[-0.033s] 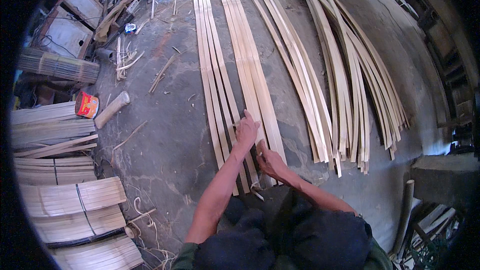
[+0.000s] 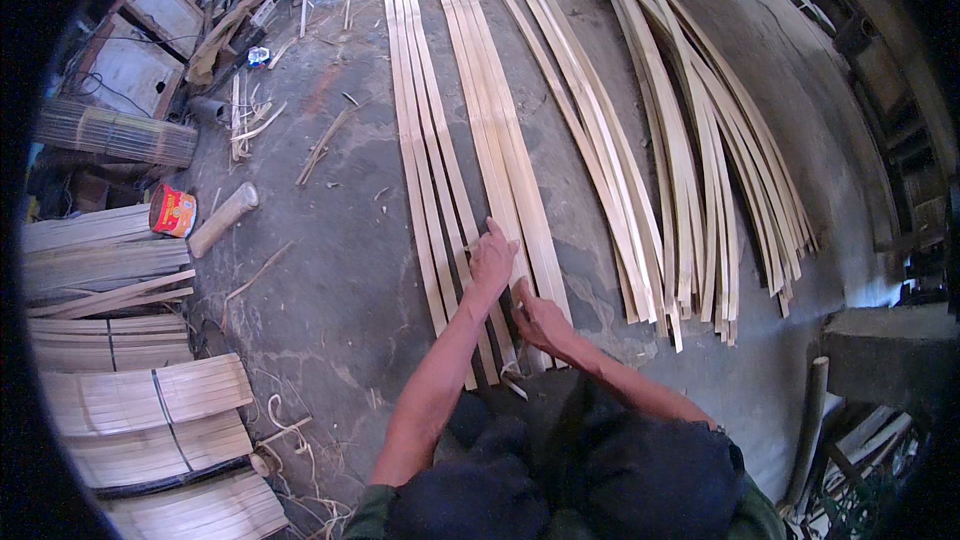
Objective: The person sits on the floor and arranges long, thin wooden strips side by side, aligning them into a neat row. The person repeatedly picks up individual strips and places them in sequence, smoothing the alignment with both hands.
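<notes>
Long, pale bamboo strips run lengthwise over the ground in front of me. My left hand point(image 2: 492, 258) lies over the inner edge of a close-set group of bamboo strips point(image 2: 497, 145), its index finger pointing forward and the other fingers curled down at a strip. Just nearer and to the right, my right hand point(image 2: 542, 320) is closed, its fingertips by the same strips; what it pinches is hidden. Left of both hands is a narrower, spaced group of strips point(image 2: 422, 170). A thin pale curl of fibre point(image 2: 513, 383) rests by the strips' near ends.
More loose bamboo strips point(image 2: 600, 130) fan out at the right, with a crossing pile point(image 2: 690, 160) beyond them. Tied slat bundles point(image 2: 150, 400) line the left side, near a red tub point(image 2: 173, 211) and a short round stick point(image 2: 224, 219). A concrete block point(image 2: 885, 350) stands right.
</notes>
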The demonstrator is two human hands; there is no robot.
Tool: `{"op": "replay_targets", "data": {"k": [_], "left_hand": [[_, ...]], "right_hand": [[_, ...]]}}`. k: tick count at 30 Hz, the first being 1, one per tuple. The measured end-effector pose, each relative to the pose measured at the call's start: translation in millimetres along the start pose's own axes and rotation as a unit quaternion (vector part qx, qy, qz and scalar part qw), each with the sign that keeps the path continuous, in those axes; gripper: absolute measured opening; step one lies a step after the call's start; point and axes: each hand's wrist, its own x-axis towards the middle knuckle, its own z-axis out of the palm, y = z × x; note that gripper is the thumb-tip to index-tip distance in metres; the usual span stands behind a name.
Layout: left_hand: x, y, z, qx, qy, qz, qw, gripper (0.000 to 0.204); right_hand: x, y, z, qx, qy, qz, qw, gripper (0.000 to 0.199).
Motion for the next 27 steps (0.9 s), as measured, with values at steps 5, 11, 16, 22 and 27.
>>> {"op": "replay_targets", "data": {"k": [5,11,16,22,27], "left_hand": [[-6.4,4.9,-10.9,0.052,-0.024,-0.017,0.998,0.079],[-14.8,14.2,-18.6,0.08,-0.015,-0.008,0.997,0.075],[-21.4,22.5,-25.2,0.12,-0.019,0.018,0.992,0.063],[-16.7,-14.6,0.4,0.198,0.123,0.135,0.963,0.064],[-12.2,-9.2,14.7,0.122,0.097,0.15,0.976,0.07]], "right_hand": [[1.9,-9.9,-24.3,-0.134,-0.039,0.015,0.99,0.048],[-9.3,15.4,-37.1,-0.076,0.197,-0.128,0.969,0.046],[-24.3,30.8,-4.4,-0.245,0.136,-0.113,0.953,0.063],[-23.5,20.9,-0.3,-0.268,0.122,-0.107,0.95,0.064],[-27.9,31.6,-4.1,-0.271,0.117,-0.073,0.953,0.06]]}}
